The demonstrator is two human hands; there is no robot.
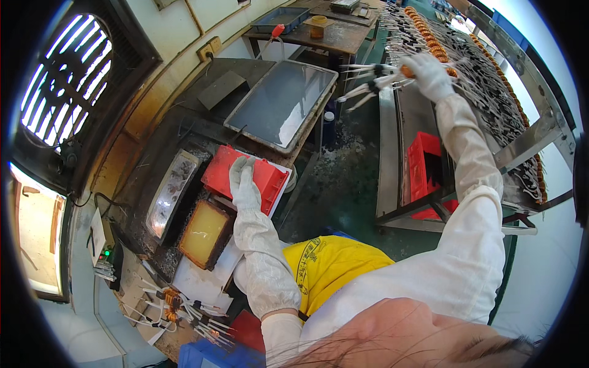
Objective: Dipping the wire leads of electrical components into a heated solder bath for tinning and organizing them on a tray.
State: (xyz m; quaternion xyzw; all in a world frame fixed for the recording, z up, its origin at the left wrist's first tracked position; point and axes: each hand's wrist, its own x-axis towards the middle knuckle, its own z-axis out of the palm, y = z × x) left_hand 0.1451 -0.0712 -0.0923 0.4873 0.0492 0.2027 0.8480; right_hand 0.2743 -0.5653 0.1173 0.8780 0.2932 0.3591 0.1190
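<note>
My right hand (429, 75), in a white glove and slightly blurred, is raised over the near edge of the rack at the upper right. It grips a copper-wound coil (407, 72), whose white-sleeved leads (367, 89) stick out to the left. My left hand (244, 175), also gloved, has its fingers close together over the edge of a red plastic bin (226, 178) on the workbench. The bin is tilted, and its inside is hidden. A small pot of yellowish liquid (207, 234) stands just below it, beside a silvery molten-looking bath (173, 195).
A wide metal tray (285, 101) of grey liquid lies beyond the bin. Many leaded coils (429, 37) fill the rack at right, with another red bin (423, 161) under its frame. More coils (175, 306) and a blue bin (215, 356) are at lower left.
</note>
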